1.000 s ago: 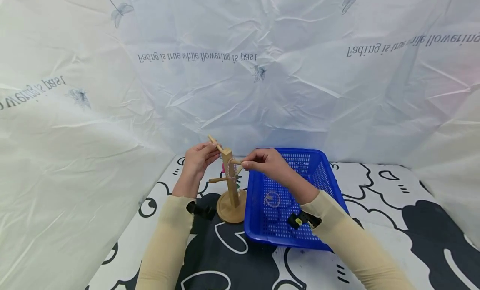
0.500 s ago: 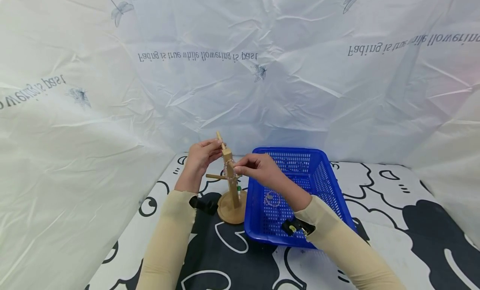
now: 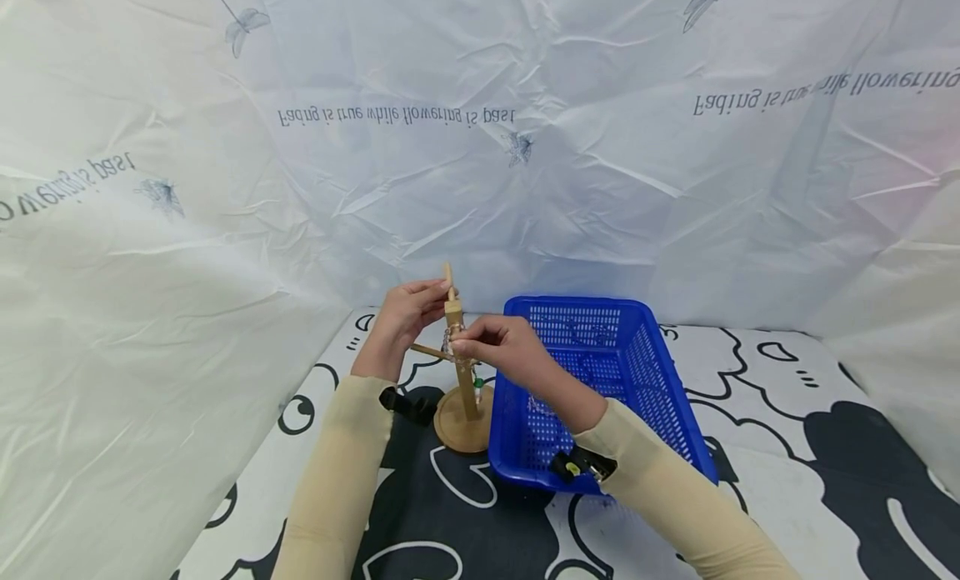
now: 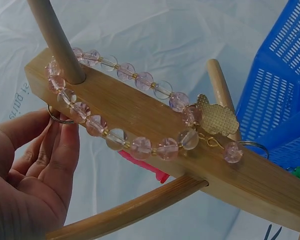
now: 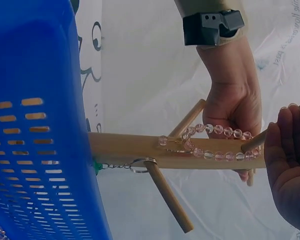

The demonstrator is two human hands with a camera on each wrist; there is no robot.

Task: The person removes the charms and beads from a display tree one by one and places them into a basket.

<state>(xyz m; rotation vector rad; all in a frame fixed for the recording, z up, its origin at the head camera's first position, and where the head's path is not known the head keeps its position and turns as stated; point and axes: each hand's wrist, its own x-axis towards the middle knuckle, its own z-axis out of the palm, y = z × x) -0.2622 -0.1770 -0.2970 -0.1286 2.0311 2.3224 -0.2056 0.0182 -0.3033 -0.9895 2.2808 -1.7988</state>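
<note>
A wooden peg stand [image 3: 467, 388] stands on the table, upright on its round base. Round the upper front peg [image 4: 57, 42] hangs a bracelet of pink and clear beads [image 4: 96, 125] with a gold charm [image 4: 217, 119]. My right hand [image 3: 495, 347] pinches that peg; in the right wrist view its fingers [image 5: 290, 150] hide the peg's end. Behind the post, my left hand [image 3: 408, 313] pinches the upper rear peg [image 3: 448, 273], its fingertips by a metal ring [image 4: 59, 116]. On a lower peg [image 5: 170, 197] hangs a key ring [image 5: 142, 164] with a chain and a green piece [image 3: 478, 383].
Right beside the stand is a blue plastic basket [image 3: 678, 397] with beaded items [image 3: 538, 405] inside. A pink piece [image 4: 145, 166] shows behind the post. A white sheet [image 3: 420, 188] hangs behind the black-and-white patterned table cover [image 3: 757, 380].
The stand has turned: its front peg moved left with my right hand, and its rear peg swung right with my left. The left lower peg swung slightly back.
</note>
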